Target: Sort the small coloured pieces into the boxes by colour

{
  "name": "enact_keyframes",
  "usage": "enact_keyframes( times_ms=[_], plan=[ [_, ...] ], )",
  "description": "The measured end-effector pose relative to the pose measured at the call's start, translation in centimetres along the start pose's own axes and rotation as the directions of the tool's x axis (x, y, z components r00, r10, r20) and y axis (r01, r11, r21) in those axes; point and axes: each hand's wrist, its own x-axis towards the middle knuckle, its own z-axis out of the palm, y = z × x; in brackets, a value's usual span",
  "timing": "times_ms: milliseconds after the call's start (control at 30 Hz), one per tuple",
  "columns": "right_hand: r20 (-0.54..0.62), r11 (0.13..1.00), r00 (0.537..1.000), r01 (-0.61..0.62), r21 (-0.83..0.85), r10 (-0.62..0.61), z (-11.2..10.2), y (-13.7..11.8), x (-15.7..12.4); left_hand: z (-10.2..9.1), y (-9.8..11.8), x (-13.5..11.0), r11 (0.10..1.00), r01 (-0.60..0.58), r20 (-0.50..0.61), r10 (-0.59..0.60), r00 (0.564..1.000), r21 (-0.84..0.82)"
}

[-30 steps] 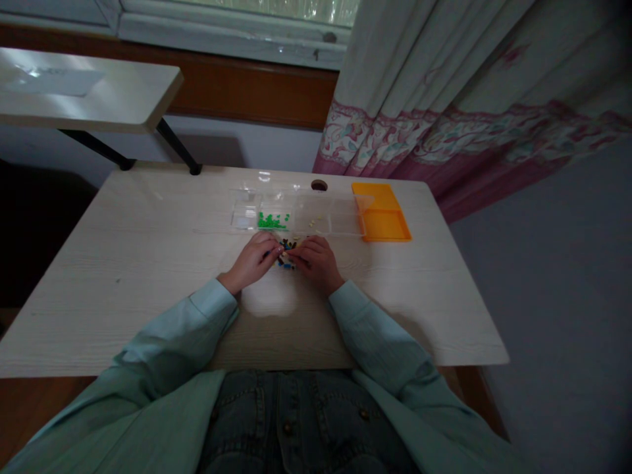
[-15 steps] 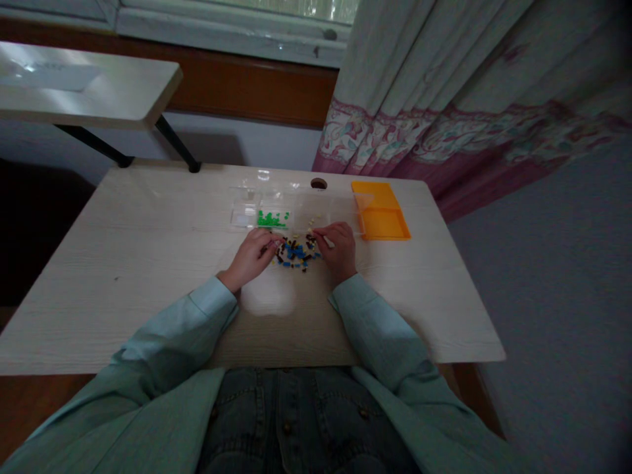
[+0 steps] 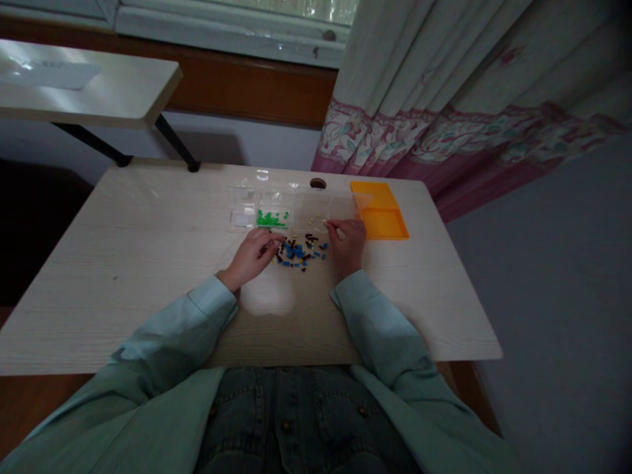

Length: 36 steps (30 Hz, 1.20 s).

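Note:
A loose pile of small building bricks (image 3: 296, 251), mostly blue and dark with some yellow, lies on the table between my hands. My left hand (image 3: 251, 257) rests at the pile's left edge, thumb and fingers pinched; whatever they hold is too small to make out. Just over the near edge of a clear divided box (image 3: 309, 197), my right hand (image 3: 348, 245) pinches what looks like a small cream brick (image 3: 324, 222) at its fingertips. Green bricks (image 3: 270, 219) fill one compartment of that box, and several cream bricks (image 3: 311, 222) lie scattered in the compartment to its right.
An orange tray (image 3: 382, 224) sits right of the clear box, partly beneath its edge. Behind the box is a round cable hole (image 3: 318, 184) in the pale table (image 3: 162, 263). A raised shelf (image 3: 123, 92) stands at the back left, and a curtain (image 3: 395, 125) hangs behind.
My right hand has moved right and slightly away from me, off the pile to the clear box, uncovering bricks at the pile's right side. My left hand has stayed in place.

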Motion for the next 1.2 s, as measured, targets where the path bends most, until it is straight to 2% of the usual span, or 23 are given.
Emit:
enact_keyframes(
  times_ms=[300,533,1200],
  plan=[
    [0.003,0.996,0.998,-0.063,-0.058,0.064,-0.06,-0.04,0.06,-0.03,0.06,0.08,1.0,0.003,0.004,-0.003,1.0,-0.009],
    [-0.014,0.997,0.999,-0.033,-0.072,0.033,0.12,0.24,-0.05,-0.04,0.05,0.02,1.0,0.005,0.009,-0.005,1.0,-0.004],
    [0.06,0.995,0.996,-0.06,-0.081,0.065,0.32,0.35,-0.3,0.06,-0.07,0.04,1.0,0.008,0.013,-0.008,1.0,-0.001]
  ],
)
